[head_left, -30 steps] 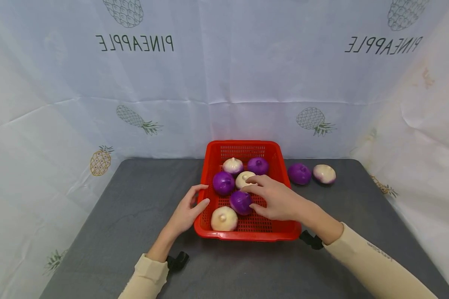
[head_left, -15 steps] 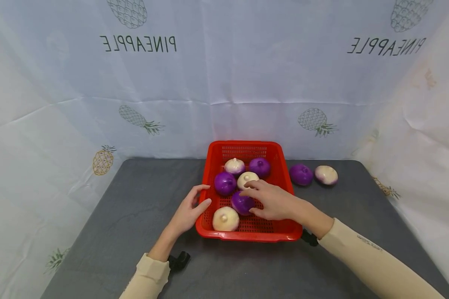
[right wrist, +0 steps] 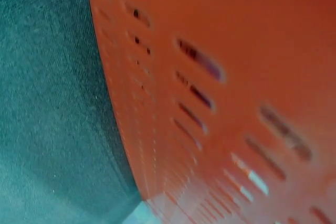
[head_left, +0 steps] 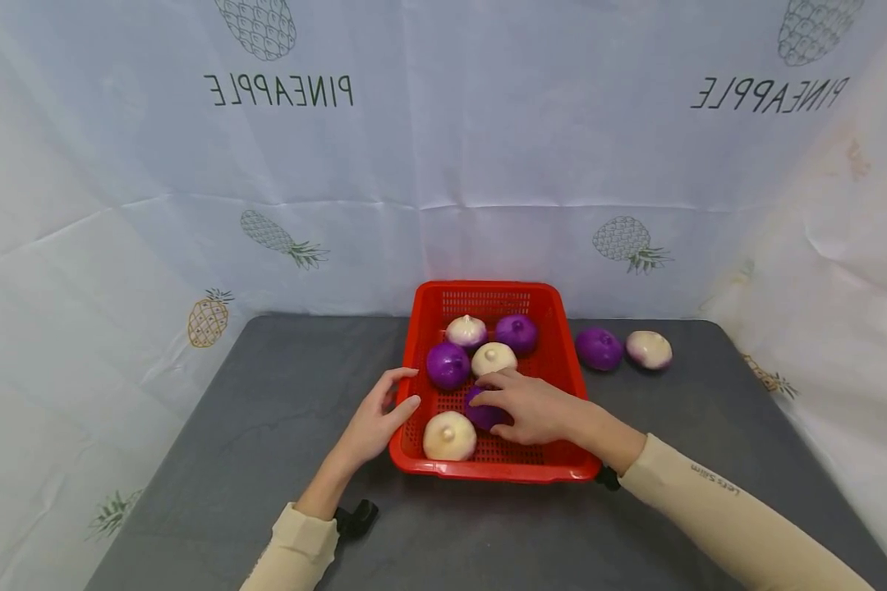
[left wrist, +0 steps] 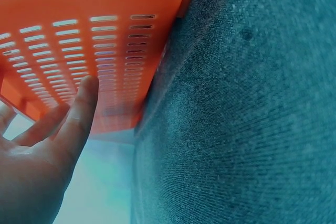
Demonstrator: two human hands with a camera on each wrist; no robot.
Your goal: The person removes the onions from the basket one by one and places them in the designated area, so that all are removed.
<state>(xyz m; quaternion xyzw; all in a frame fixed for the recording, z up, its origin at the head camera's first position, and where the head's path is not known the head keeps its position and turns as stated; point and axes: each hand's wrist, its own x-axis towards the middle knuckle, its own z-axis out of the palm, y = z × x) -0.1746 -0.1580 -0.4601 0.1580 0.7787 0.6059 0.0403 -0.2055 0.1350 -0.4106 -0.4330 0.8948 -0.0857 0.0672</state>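
A red perforated plastic basket [head_left: 554, 345] stood on the dark grey felt-covered table [head_left: 214, 460], near its middle and towards the back. The right hand [head_left: 535, 406] reached into the basket from the near right and lay over a round purple toy onion [head_left: 480, 414]; its fingers curved about the onion, though how firmly they gripped it could not be told. Just to the left of that onion, in the basket's near left corner, lay a cream-white toy onion [head_left: 449, 436]. The left hand [head_left: 375, 419] rested with relaxed, nearly straight fingers against the basket's left outer wall, holding nothing; the left wrist view showed its fingers [left wrist: 84, 103] touching the slotted wall [left wrist: 79, 40]. Farther back in the basket lay a second purple onion [head_left: 448, 365], a second cream onion [head_left: 494, 359], a purple-and-white onion [head_left: 466, 331] and a third purple onion [head_left: 517, 333]. Outside the basket, to its right on the table, a purple onion [head_left: 599, 349] and a white onion with purple tinge [head_left: 649, 349] lay side by side.
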